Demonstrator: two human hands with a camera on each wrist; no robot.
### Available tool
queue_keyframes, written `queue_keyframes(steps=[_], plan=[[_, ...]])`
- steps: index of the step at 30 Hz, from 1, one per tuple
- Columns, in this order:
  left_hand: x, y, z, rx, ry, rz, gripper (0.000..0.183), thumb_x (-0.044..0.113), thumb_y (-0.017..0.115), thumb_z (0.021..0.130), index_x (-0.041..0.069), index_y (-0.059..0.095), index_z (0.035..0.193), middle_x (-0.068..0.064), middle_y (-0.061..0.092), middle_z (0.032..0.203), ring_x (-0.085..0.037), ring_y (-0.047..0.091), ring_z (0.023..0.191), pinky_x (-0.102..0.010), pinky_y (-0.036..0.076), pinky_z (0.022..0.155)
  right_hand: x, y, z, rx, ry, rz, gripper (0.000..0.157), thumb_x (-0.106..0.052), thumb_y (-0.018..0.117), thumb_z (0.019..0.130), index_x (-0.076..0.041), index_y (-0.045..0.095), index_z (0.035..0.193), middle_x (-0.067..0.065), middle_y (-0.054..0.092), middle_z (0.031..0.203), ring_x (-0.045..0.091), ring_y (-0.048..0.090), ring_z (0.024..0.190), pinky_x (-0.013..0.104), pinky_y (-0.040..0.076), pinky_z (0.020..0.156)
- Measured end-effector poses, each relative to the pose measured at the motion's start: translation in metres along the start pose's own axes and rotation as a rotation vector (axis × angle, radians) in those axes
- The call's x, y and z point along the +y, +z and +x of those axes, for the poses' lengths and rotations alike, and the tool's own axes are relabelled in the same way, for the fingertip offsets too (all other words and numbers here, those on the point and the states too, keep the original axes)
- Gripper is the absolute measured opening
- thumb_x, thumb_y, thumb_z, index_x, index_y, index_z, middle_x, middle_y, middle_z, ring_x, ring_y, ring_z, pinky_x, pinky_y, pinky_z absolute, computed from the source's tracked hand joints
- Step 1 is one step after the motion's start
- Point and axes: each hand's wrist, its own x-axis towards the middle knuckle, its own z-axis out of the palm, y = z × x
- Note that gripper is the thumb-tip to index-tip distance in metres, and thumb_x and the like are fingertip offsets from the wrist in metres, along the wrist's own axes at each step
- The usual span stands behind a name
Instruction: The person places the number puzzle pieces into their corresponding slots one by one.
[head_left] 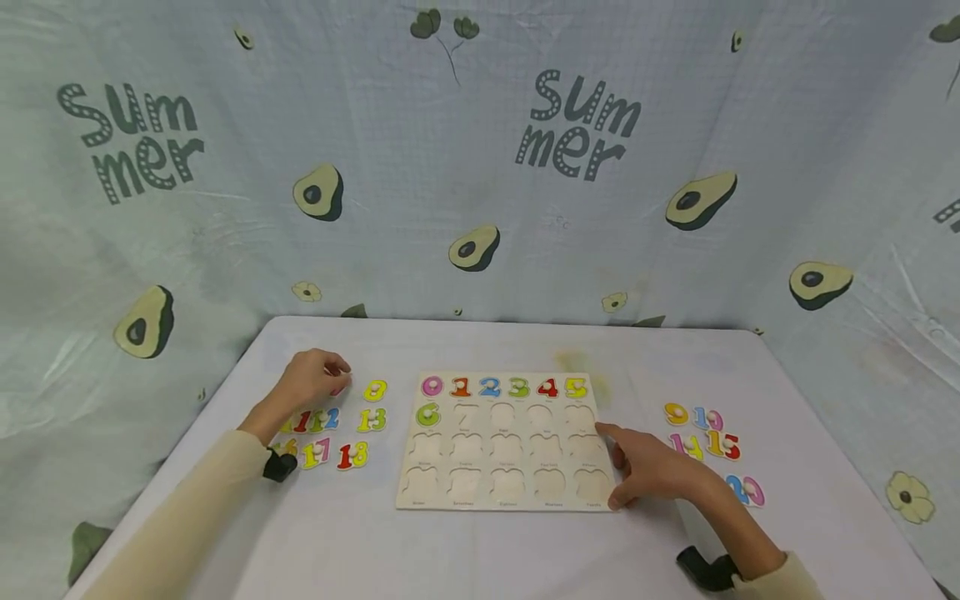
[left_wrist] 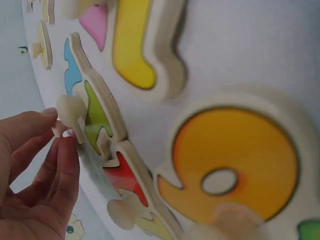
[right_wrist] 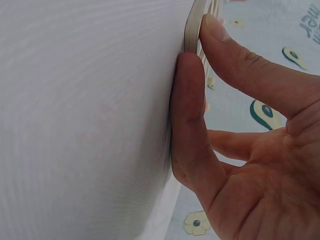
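My left hand (head_left: 313, 372) is nearly closed, thumb and fingertips pinching a small, mostly hidden piece (left_wrist: 61, 130) beside the number 12 (head_left: 327, 418), left of the puzzle board (head_left: 480, 422). My right hand (head_left: 654, 467) is half-spread, fingers touching the board's right edge.

Behind my wht table (head_left: 510, 554) hangs a pale cloth (head_left: 420, 117) w/ grn "Summer" lettering (head_left: 133, 137) at 10 & 1 o'clock in my head view, plus avocado prints (head_left: 321, 193) at 9, 10, 12, 2 & 3. I've also got dk grn blossoms (head_left: 425, 23) up at 12, a cream flower (head_left: 910, 497) at 4, a leaf (head_left: 87, 546) at 8. Nr centre, twd 4: faint yellowish patch (head_left: 573, 362) on my table.
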Motion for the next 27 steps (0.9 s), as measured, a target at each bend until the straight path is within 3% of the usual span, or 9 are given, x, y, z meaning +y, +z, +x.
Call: queue_keyframes(steps=[4, 11, 21, 27], plan=[[-0.004, -0.001, 0.001, -0.063, 0.005, -0.028, 0.019, 0.018, 0.068, 0.088, 0.004, 0.072, 0.1, -0.01, 0.07, 0.093, -0.019, 0.06, 0.081, -0.038, 0.052, 0.077, 0.003, 0.001, 0.0, -0.003, -0.013, -0.01, 0.101, -0.017, 0.09, 0.061, -0.005, 0.036, 0.146, 0.005, 0.052, 0.091, 0.017, 0.052, 0.074, 0.028, 0.046, 0.061], [-0.006, -0.005, 0.001, -0.121, -0.077, -0.068, 0.02, 0.015, 0.067, 0.088, 0.003, 0.071, 0.102, -0.009, 0.069, 0.091, -0.019, 0.059, 0.079, -0.031, 0.05, 0.073, 0.005, 0.0, 0.001, -0.021, -0.046, -0.006, 0.102, -0.018, 0.089, 0.062, -0.003, 0.034, 0.146, 0.006, 0.052, 0.092, 0.017, 0.054, 0.074, 0.028, 0.047, 0.061], [-0.005, -0.011, 0.001, -0.08, -0.028, -0.068, 0.016, 0.017, 0.068, 0.087, 0.005, 0.072, 0.097, -0.005, 0.069, 0.083, -0.018, 0.058, 0.075, -0.028, 0.047, 0.068, 0.005, 0.0, 0.002, -0.015, -0.051, -0.009, 0.102, -0.018, 0.09, 0.062, -0.003, 0.034, 0.146, 0.005, 0.051, 0.091, 0.017, 0.053, 0.075, 0.027, 0.047, 0.059], [0.017, -0.012, 0.003, -0.054, 0.051, -0.05, 0.012, 0.017, 0.07, 0.085, 0.008, 0.073, 0.092, 0.0, 0.07, 0.076, -0.015, 0.058, 0.071, -0.029, 0.046, 0.067, 0.006, 0.001, 0.002, 0.0, -0.068, -0.035, 0.103, -0.018, 0.09, 0.061, -0.002, 0.035, 0.146, 0.004, 0.051, 0.088, 0.017, 0.05, 0.077, 0.027, 0.043, 0.061]])
